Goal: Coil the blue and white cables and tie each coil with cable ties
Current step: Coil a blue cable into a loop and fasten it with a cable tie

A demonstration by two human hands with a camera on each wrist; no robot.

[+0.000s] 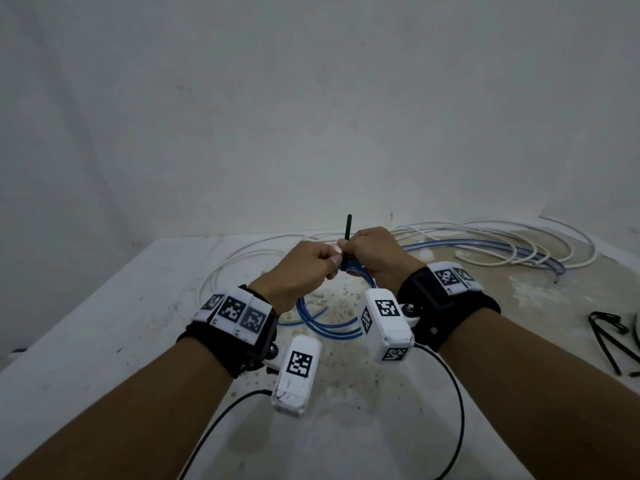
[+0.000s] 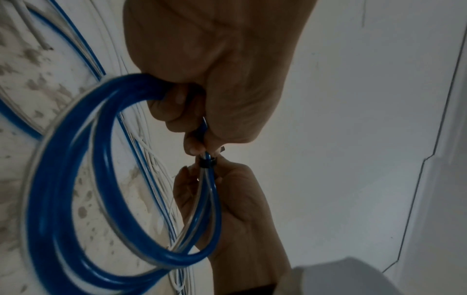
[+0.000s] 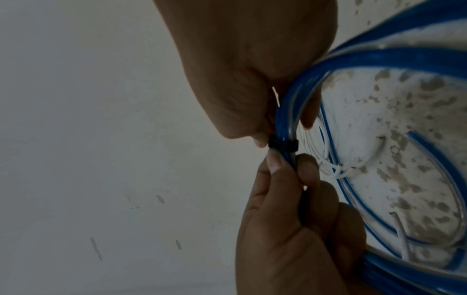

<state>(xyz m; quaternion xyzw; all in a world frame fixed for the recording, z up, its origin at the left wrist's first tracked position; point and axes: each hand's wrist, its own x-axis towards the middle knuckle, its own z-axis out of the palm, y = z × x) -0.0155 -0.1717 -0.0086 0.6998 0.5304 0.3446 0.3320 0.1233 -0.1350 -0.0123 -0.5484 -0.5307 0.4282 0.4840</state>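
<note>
1. Black cable tie (image 1: 348,233) band wrapped round blue coil (image 1: 325,323), tail pointing straight up above the table (image 1: 104,341).
2. Right hand (image 1: 372,252) pinching that tail; left hand (image 1: 304,271) pinching the coil just beside.
3. Next, probably: tail pulled upward, away from the coil.

Bare forearms, black wrist straps (image 1: 450,306) carrying white blocks (image 1: 388,323) printed with black square-code markers (one block hanging under each wrist), thin black cables (image 1: 457,403) trailing back.
</note>
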